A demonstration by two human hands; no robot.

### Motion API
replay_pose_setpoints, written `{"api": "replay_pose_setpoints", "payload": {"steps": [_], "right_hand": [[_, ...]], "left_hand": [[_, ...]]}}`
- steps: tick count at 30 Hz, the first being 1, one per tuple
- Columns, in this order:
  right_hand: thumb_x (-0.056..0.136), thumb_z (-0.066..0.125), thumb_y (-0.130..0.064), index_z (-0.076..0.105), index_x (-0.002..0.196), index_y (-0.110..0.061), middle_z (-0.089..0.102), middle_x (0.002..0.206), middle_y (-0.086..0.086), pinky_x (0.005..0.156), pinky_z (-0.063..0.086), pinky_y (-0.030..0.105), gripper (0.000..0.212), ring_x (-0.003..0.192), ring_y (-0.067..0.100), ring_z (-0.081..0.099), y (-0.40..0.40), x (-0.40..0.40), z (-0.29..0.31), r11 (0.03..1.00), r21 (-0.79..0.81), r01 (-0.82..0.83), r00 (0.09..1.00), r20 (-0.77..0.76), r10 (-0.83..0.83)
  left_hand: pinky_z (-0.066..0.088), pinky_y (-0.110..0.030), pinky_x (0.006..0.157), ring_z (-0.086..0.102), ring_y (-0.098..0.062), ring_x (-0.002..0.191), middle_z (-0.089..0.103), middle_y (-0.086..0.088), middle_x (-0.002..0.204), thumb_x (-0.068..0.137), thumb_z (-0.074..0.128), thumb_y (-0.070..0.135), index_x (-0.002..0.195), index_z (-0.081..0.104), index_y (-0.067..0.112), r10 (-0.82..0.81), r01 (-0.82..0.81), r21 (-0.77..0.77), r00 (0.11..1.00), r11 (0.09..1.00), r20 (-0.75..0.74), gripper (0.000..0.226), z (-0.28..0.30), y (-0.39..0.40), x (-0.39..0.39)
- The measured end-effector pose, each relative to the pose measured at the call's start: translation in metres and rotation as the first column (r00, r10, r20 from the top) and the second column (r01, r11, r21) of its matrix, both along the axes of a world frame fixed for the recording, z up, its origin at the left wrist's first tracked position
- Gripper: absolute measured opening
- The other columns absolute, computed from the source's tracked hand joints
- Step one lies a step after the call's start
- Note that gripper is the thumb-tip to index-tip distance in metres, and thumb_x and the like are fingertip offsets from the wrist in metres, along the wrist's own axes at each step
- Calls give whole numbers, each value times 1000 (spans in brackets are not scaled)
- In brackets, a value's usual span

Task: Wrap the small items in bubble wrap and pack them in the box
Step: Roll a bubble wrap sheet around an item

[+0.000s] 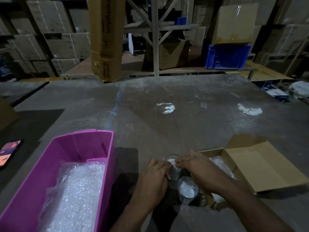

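Observation:
A clear drinking glass [173,171] with bubble wrap stuffed inside stands on the table between my hands. My left hand [154,176] grips its left side. My right hand [197,168] pinches the white wrap at the glass's mouth. A second glass [188,190], also filled with white wrap, stands just in front, under my right wrist. An open cardboard box [250,166] lies to the right, with bubble wrap [220,164] showing inside. A pink plastic bin [80,148] at the left holds a pile of bubble wrap [78,190].
A phone [9,152] with a lit screen lies at the far left edge. The grey table [167,106] stretches ahead. Beyond it are shelves with cardboard cartons, a tall leaning carton [107,39] and a blue crate [227,56].

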State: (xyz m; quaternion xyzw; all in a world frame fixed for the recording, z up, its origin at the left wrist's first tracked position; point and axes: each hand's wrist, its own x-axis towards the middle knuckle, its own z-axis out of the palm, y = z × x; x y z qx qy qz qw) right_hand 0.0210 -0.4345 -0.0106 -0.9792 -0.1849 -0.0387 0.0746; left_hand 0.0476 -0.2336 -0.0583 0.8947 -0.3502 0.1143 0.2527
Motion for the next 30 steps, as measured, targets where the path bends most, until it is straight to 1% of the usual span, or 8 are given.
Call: {"api": "replay_pose_setpoints", "payload": {"steps": [4, 7, 10, 12, 14, 20, 25, 30], "right_hand": [[85, 58, 5, 59, 139, -28, 52, 150, -12, 113, 35, 43, 64, 133, 16, 50, -3, -1, -1, 995, -99, 33, 988, -145, -48], [87, 57, 3, 62, 135, -31, 56, 146, -11, 113, 35, 41, 59, 134, 18, 49, -5, 1, -3, 998, -45, 44, 983, -177, -52], [89, 59, -5, 68, 123, -32, 66, 132, -10, 105, 42, 37, 45, 116, 17, 57, -2, 4, -3, 999, -29, 32, 985, -168, -36], [87, 59, -8, 69, 117, -32, 69, 121, -10, 92, 48, 38, 40, 102, 16, 55, 1, 5, -5, 997, -70, 31, 984, -171, -43], [84, 61, -9, 68, 116, -31, 69, 118, -8, 93, 49, 41, 40, 103, 17, 56, 3, 6, -7, 996, -79, 35, 982, -185, -49], [84, 63, -12, 71, 115, -36, 70, 115, -13, 88, 48, 30, 40, 103, 11, 57, 3, 2, 3, 998, 47, 47, 982, -185, -37], [87, 56, 2, 70, 125, -32, 66, 130, -14, 98, 45, 22, 53, 120, 5, 55, -5, -2, 6, 980, 112, 165, 979, -137, -150], [84, 60, -2, 70, 122, -34, 68, 124, -11, 90, 52, 30, 51, 112, 10, 60, -6, -8, 19, 969, 99, 225, 967, -143, -210]], "left_hand": [[51, -22, 76, 56, -10, 93, 72, 15, 107, 80, 42, 19, 105, 74, 24, -2, 0, 66, 999, 998, 34, 42, 2, -2, 1], [52, -25, 68, 58, -12, 89, 72, 15, 97, 76, 50, 17, 95, 74, 25, 66, -67, 99, 998, 993, 13, 32, 5, -8, 2], [53, -30, 67, 59, -15, 88, 71, 12, 93, 74, 57, 16, 94, 73, 24, 120, -115, 160, 992, 980, -26, 28, 8, -15, 3], [52, -32, 74, 57, -18, 95, 69, 10, 100, 78, 55, 15, 100, 71, 24, 111, -100, 195, 993, 976, -44, 28, 10, -19, 3], [51, -34, 82, 55, -19, 104, 66, 9, 109, 84, 54, 14, 107, 68, 24, 95, -81, 210, 994, 974, -61, 29, 12, -19, 2], [49, -33, 88, 63, -18, 106, 72, 5, 113, 90, 58, 19, 113, 70, 26, 107, -95, 79, 981, 992, -163, 27, 27, -9, -3], [47, -22, 94, 62, -3, 113, 69, 16, 123, 92, 64, 33, 127, 66, 34, 178, -189, -34, 960, 981, -216, 34, 36, 4, -8], [46, -18, 92, 62, 2, 110, 69, 18, 121, 93, 65, 39, 126, 67, 33, 201, -217, -58, 959, 975, -198, 33, 48, 16, -14]]}}
